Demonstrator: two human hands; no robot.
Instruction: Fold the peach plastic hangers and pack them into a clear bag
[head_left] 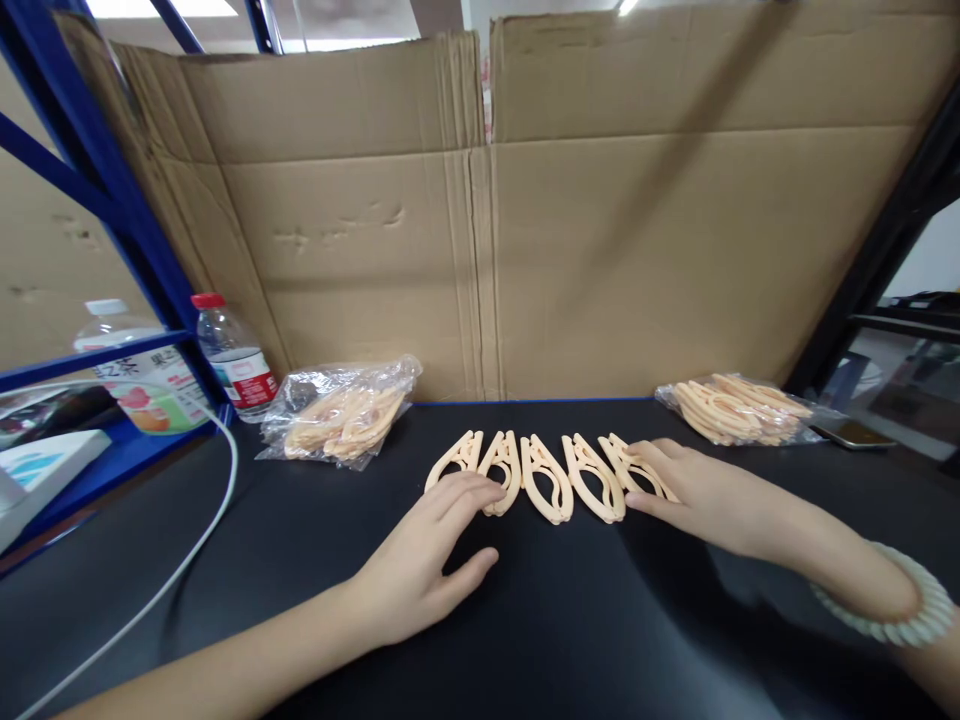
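Several peach-coloured folded plastic hangers (pixel 547 480) lie side by side in a row on the black tabletop. My left hand (pixel 431 555) rests over the left end of the row, fingertips at the two leftmost hangers, thumb spread away from the fingers. It covers the lower part of the leftmost folding hanger (pixel 455 452). At the other end, my right hand (pixel 697 492) has its thumb and fingers on either side of the rightmost folding hanger (pixel 621 455), hiding part of it. A pale beaded bracelet circles the right wrist.
Clear plastic bags of similar hangers lie at the back left (pixel 341 410) and back right (pixel 739 408). A red-capped bottle (pixel 236 360) stands at the left rear. A white cable (pixel 225 490) curves across the left side. Cardboard (pixel 675 230) walls the back; a phone (pixel 855 433) lies far right.
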